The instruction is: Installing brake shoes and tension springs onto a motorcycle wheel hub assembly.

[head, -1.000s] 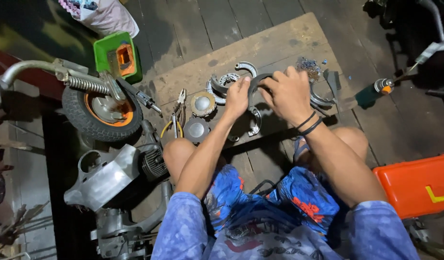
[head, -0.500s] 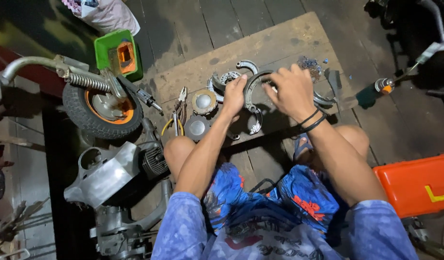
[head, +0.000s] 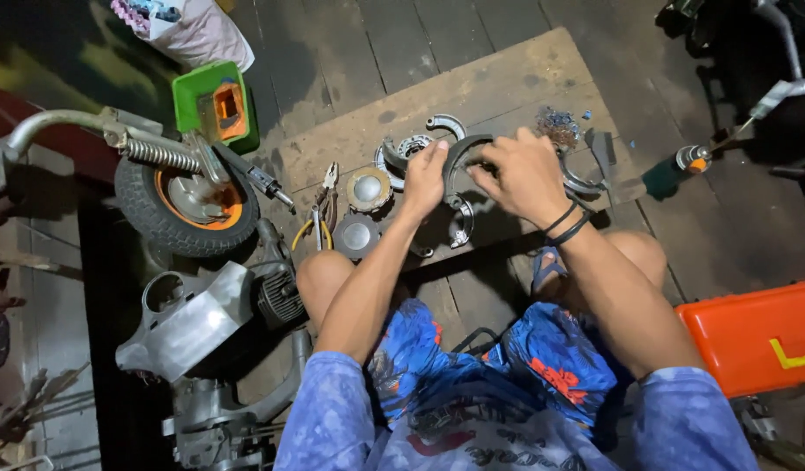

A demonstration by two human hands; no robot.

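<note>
Both hands grip a curved brake shoe (head: 455, 187) above the wooden board (head: 507, 78): left hand (head: 426, 177) and right hand (head: 522, 173) at its upper end, mid-fitting; seating it looks next

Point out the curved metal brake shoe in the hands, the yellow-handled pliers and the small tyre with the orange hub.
curved grey metal brake shoe (head: 455, 174), head view, left arc
yellow-handled pliers (head: 318, 218), head view, handles
small black tyre with orange hub (head: 141, 208), head view, tread
</note>
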